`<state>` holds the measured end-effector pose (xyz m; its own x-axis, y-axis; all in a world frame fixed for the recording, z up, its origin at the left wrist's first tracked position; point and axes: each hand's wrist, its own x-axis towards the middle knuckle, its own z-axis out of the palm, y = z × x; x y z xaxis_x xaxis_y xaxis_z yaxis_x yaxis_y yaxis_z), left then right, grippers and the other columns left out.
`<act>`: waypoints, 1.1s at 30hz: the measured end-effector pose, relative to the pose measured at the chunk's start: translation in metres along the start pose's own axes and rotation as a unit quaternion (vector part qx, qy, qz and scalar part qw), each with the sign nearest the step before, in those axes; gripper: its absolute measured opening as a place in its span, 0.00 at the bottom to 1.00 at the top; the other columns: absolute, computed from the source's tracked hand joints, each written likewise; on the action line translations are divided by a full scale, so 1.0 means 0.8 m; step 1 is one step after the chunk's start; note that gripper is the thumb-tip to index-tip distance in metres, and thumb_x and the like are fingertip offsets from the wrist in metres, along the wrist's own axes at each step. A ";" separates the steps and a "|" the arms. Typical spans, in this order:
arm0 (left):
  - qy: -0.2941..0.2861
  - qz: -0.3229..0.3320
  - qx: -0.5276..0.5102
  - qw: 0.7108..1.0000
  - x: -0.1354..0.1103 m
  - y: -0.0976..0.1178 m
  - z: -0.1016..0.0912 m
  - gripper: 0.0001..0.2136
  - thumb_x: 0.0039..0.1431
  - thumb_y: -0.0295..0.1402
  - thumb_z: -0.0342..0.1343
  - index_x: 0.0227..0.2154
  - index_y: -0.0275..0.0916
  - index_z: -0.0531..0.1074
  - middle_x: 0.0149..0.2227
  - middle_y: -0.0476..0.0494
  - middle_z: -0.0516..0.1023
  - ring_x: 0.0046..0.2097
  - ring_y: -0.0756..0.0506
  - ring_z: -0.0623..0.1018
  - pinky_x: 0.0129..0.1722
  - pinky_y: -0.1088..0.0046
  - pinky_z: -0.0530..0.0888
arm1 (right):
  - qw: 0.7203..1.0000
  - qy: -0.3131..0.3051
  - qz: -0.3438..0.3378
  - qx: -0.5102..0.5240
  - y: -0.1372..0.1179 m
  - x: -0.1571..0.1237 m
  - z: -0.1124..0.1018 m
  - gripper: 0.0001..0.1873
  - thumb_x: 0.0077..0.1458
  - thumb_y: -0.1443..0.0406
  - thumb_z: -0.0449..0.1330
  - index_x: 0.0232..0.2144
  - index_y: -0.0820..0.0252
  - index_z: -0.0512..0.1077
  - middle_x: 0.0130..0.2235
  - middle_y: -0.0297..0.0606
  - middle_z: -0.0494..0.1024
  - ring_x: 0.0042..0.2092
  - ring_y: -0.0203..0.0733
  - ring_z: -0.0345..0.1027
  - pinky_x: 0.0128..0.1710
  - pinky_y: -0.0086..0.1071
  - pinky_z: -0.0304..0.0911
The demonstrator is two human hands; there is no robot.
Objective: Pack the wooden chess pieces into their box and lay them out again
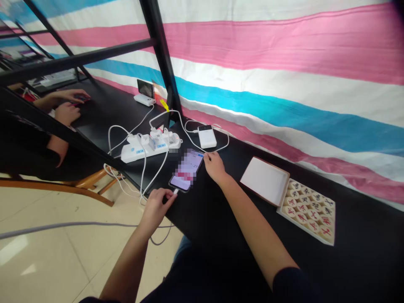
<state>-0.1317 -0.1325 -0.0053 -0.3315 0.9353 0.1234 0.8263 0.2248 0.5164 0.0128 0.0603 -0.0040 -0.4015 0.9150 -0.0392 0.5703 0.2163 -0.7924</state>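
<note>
A phone (186,171) with a lit, partly blurred screen lies face up near the table's front edge. At its lower end my left hand (159,206) pinches the white plug of a charging cable (176,191); whether the plug is fully in the port I cannot tell. My right hand (215,166) is closed at the phone's upper right corner, its fingertips against the edge. Beyond that hand, a white power bank (207,136) rests with a white cable looped around it. White cables run from a power strip (151,147) left of the phone.
To the right sit an open box lid (265,180) and a tray of round Chinese chess pieces (311,210). A black metal frame (160,54) rises at the left. Behind it another person's hands (69,105) rest at the neighbouring table. A striped sheet (268,54) hangs behind.
</note>
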 end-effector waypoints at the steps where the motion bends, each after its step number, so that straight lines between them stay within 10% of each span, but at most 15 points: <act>1: 0.001 -0.004 -0.003 1.000 0.000 0.000 0.001 0.11 0.54 0.41 0.50 0.26 0.39 0.70 0.26 0.46 0.72 0.31 0.45 0.70 0.32 0.69 0.67 | 1.000 -0.004 0.001 -0.001 0.002 0.003 0.000 0.20 0.58 0.59 0.42 0.35 0.61 0.72 0.41 0.43 0.66 0.43 0.42 0.63 0.45 0.35 0.58; 33: 0.013 0.054 -0.008 0.998 -0.006 -0.019 -0.007 0.13 0.56 0.44 0.48 0.25 0.40 0.69 0.27 0.46 0.73 0.32 0.45 0.71 0.33 0.69 0.68 | 0.998 0.001 -0.036 0.047 0.033 -0.046 -0.032 0.15 0.52 0.67 0.48 0.36 0.57 0.74 0.31 0.34 0.65 0.32 0.35 0.62 0.38 0.30 0.58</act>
<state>-0.1454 -0.1418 -0.0087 -0.2529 0.9464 0.2008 0.8505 0.1186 0.5124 0.0610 0.0409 -0.0076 -0.4371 0.8992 0.0212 0.4704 0.2486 -0.8467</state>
